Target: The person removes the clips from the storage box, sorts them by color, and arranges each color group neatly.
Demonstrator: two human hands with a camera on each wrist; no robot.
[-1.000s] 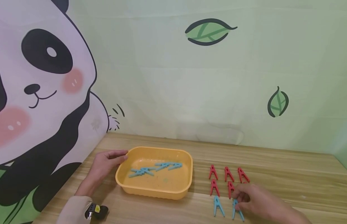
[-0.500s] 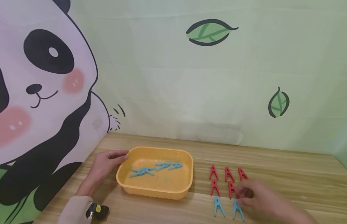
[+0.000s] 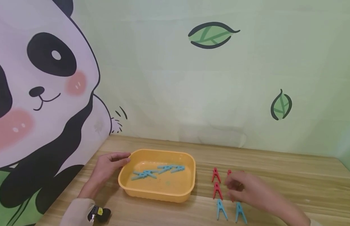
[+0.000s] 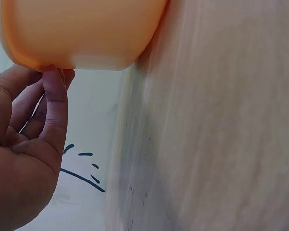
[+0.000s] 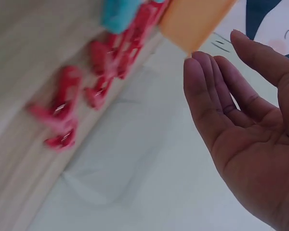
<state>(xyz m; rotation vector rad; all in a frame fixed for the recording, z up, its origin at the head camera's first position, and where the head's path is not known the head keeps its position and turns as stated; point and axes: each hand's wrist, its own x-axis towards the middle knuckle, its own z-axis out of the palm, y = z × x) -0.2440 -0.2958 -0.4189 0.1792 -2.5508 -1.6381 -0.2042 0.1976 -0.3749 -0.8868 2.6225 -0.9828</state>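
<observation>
My left hand (image 3: 108,164) rests its fingertips against the left end of a yellow plastic basin (image 3: 158,198), near the rim. In the left wrist view, its fairly straight fingers (image 4: 54,106) touch the basin's outer wall (image 4: 86,38). Several light-blue clothespins (image 3: 165,169) lie inside. To the right, red clothespins (image 3: 216,191) are set out in rows, with two blue clothespins (image 3: 221,210) (image 3: 240,213) in front. My right hand (image 3: 245,190) hovers over the red ones, hiding part of the rows. Its thumb stands apart from the fingers (image 5: 195,91), with nothing between them.
Everything stands on a wooden tabletop (image 3: 299,175). Behind it rises a pale green backdrop (image 3: 152,78) printed with a panda and leaves. A black strap device (image 3: 98,214) is on the left sleeve.
My right hand has come off the nearer-right blue clothespin and moved away from me and slightly left, over the red ones. The left hand and basin keep their places.
</observation>
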